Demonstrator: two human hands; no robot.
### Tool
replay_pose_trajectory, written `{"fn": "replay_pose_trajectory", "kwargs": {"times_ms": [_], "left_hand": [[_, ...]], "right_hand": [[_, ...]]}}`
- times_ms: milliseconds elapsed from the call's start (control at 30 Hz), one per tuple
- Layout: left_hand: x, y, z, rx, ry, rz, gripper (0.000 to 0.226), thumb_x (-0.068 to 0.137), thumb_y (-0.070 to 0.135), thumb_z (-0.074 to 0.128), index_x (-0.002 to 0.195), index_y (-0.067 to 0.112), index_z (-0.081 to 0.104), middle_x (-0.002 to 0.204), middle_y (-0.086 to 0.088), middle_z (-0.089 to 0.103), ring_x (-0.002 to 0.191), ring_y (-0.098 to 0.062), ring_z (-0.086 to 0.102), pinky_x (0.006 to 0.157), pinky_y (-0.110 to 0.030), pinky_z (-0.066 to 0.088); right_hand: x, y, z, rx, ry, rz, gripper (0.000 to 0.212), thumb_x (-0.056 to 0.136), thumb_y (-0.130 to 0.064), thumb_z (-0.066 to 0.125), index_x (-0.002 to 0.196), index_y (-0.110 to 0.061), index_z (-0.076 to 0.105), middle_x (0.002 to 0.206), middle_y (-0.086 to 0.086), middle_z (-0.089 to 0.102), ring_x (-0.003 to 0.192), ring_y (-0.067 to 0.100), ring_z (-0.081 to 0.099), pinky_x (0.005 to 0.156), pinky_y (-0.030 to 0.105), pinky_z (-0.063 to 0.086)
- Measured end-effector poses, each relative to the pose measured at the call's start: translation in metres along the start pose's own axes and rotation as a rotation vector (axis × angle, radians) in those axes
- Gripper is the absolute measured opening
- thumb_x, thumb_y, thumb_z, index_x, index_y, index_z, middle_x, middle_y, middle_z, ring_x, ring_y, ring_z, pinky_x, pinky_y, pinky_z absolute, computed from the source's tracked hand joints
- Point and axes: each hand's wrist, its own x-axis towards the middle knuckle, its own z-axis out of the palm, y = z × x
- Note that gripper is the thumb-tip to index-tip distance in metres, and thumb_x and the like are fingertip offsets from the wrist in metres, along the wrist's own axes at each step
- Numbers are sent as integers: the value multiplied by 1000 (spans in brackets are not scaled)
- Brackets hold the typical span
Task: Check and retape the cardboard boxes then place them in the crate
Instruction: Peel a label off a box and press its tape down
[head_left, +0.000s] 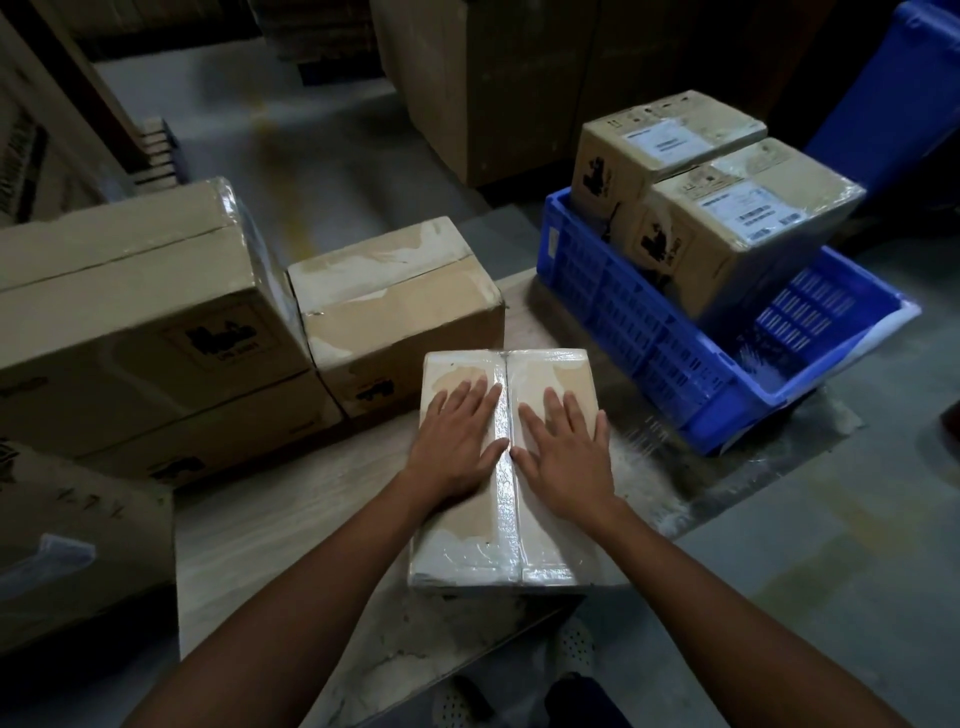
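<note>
Pressing the tape seam flat

Head view: left hand (457, 441) and right hand (563, 449) lie spread flat on the box (550, 540), either side of its tape (506, 499), likely to bed it; crate (639, 332) stands near right.

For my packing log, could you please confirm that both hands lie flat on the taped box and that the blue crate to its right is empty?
Not quite: the crate is not empty. The head view shows two boxes in it, a rear box and a front box. The rest is right: the left hand and right hand lie flat on the taped box.
</note>
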Motion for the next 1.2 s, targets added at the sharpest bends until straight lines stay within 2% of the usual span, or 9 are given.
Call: {"fn": "replay_pose_trajectory", "kwargs": {"times_ms": [133,200,300,400,500,633,800,1100,1200], "left_hand": [[13,2,-13,35,65,10,69,98,54,39,157,19,26,158,-7,36,141,-26,34,116,-44,23],[25,2,-17,30,92,-40,67,99,52,40,156,21,27,162,-8,28,144,-27,30,118,-47,20],[37,-3,-11,-5,24,-125,67,102,54,32,160,27,12,169,-4,-3,155,-23,-2,122,-52,-1],[40,-6,-4,13,-23,-129,68,102,57,24,161,28,5,168,-2,-8,154,-22,-10,122,-54,-5],[41,-7,-5,26,-23,-131,68,101,59,25,160,29,8,169,-2,-2,155,-23,-2,122,-54,1],[55,-11,-19,96,51,-108,66,98,57,34,155,24,29,159,-6,32,142,-27,30,111,-51,25],[62,-9,-12,64,72,-113,64,100,53,34,155,20,29,155,-8,37,144,-27,29,121,-51,17],[65,-7,-13,80,39,-155,64,99,56,29,155,24,27,155,-6,34,144,-26,27,121,-54,14],[64,-2,-15,54,32,-312,62,100,57,29,155,27,26,158,-10,30,149,-31,19,120,-60,9]], "right_hand": [[17,-4,-20,-16,-34,6,52,93,-59,49,137,-33,47,152,8,35,141,31,30,109,60,24],[34,-5,-30,-4,-67,5,51,91,-58,53,134,-31,48,151,12,34,140,33,29,110,63,22],[54,-2,-28,16,-168,-28,70,99,-61,40,158,-30,19,169,13,-1,155,34,-2,119,64,4],[57,4,-14,-23,-125,-56,74,99,-67,17,161,-30,3,169,11,-10,155,32,-11,121,59,-3],[56,7,-12,-74,-92,-69,82,89,-71,7,160,-32,12,169,13,4,155,34,4,119,61,7],[79,8,-31,-91,-24,-88,72,91,-72,36,150,-31,35,150,12,37,136,34,35,106,58,31],[85,21,-13,-50,-49,-83,83,93,-78,18,161,-31,12,168,10,11,154,37,5,118,65,6],[107,38,-20,33,-81,-136,91,81,-88,33,155,-36,22,153,3,34,142,27,29,110,59,30],[108,39,-19,53,-91,-141,91,81,-88,35,155,-37,23,153,4,33,143,27,28,110,60,30]]}}
